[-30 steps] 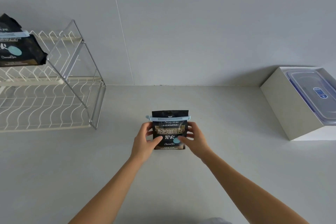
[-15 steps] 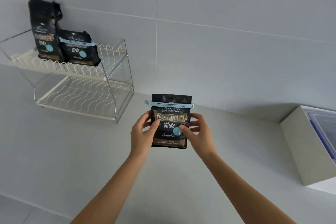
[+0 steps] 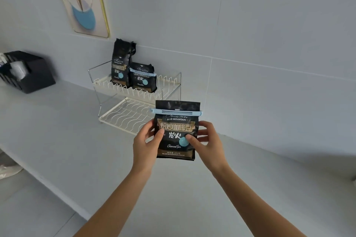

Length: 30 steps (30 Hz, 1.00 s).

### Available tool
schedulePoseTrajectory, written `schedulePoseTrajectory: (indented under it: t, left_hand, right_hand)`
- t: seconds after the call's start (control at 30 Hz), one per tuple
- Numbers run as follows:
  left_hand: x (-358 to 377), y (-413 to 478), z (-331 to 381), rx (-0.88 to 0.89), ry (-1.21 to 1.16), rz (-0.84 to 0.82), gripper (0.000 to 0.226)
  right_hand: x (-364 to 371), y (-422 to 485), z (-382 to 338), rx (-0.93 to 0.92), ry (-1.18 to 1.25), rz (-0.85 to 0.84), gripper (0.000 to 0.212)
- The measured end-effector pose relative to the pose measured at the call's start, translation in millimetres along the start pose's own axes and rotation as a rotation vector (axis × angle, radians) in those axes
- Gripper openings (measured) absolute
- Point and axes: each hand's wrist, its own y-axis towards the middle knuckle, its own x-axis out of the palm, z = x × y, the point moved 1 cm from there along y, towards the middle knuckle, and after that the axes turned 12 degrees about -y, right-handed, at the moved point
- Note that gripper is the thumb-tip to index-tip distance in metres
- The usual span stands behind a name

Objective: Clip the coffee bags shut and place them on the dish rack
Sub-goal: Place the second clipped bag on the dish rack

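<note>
I hold the black foil coffee bag by its sides, left hand and right hand gripping together. It looks full, crinkly and slippery, so I'd grip low, below the pale blue plastic clip.

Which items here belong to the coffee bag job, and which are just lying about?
Part of the job:
- held coffee bag, in left hand and right hand
- blue clip across its top
- dish rack
- tall bag and clipped bag on its upper tier

Lying about:
- black organizer
- framed picture

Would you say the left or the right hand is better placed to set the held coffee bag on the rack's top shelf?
Probably the left hand: the dish rack lies up and leftward of the held bag.
</note>
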Motion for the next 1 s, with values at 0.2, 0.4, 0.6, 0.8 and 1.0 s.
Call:
schedulePoseTrajectory:
  t: [0.2,0.4,0.6,0.8,1.0]
  left_hand:
    - [-29.6,90.4,53.5,0.172,-0.014,-0.091,0.035]
    - [-40.0,195.2,85.0,0.267,-0.055,-0.178,0.038]
    - [-32.0,271.1,69.1,0.285,-0.001,-0.183,0.039]
    - [-26.6,318.0,16.9,0.182,0.039,-0.219,0.036]
    - [-13.0,333.7,-34.0,0.066,0.014,-0.274,0.038]
  right_hand:
    - [37.1,67.6,-71.6,-0.113,0.096,-0.034,0.038]
    - [69.2,144.1,-125.4,-0.144,0.183,-0.019,0.035]
    - [94.3,216.7,-131.3,-0.026,0.121,0.045,0.04]
    - [118.5,265.4,-91.3,0.105,-0.049,0.115,0.037]
    - [123.9,273.0,-55.5,0.045,-0.172,0.238,0.052]
